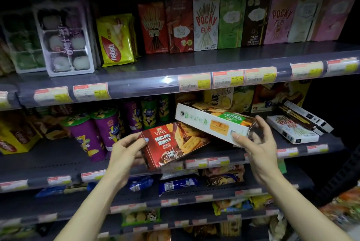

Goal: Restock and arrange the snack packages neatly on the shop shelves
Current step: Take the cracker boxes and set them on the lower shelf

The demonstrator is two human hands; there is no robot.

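Observation:
My left hand [127, 150] grips the left end of a red VINA biscuit box [171, 144], tilted over the front of the middle shelf [58, 160]. My right hand [257, 143] holds the right end of a white-and-green VINA biscuit box [212, 122], thumb on its front face, fingers behind. This box slants up to the left, just above and behind the red one. Both boxes are lifted off the shelf, and they overlap near the middle.
Purple and green chip cups [97, 133] stand left of the boxes. White Pocky boxes [292, 128] lie flat at the right. Upright Pocky boxes [206, 23], a yellow Nabati pack [116, 40] and mochi trays [66, 38] fill the upper shelf. Lower shelves hold wrapped snacks.

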